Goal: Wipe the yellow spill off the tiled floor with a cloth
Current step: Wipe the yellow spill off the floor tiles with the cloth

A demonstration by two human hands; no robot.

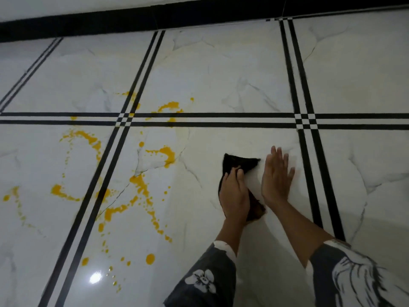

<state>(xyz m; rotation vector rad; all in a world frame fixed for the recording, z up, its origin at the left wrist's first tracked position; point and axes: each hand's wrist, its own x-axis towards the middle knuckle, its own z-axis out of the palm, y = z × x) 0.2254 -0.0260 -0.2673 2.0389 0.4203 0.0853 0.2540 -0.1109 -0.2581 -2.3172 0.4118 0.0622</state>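
Observation:
A yellow spill (137, 187) lies in streaks and drops over the white marble-look tiled floor (221, 85), mostly left of centre and across the black double grout lines. A dark cloth (239, 163) rests on the floor to the right of the spill. My left hand (234, 193) presses on the cloth with fingers curled into it. My right hand (276, 176) lies flat on the bare tile just right of the cloth, fingers spread, holding nothing. The cloth's lower corner shows between the two wrists.
Black double stripes (306, 120) cross the floor in a grid. A black skirting band (155, 18) runs along the wall at the top. A bright light reflection (95, 278) shows on the glossy tile at the bottom left.

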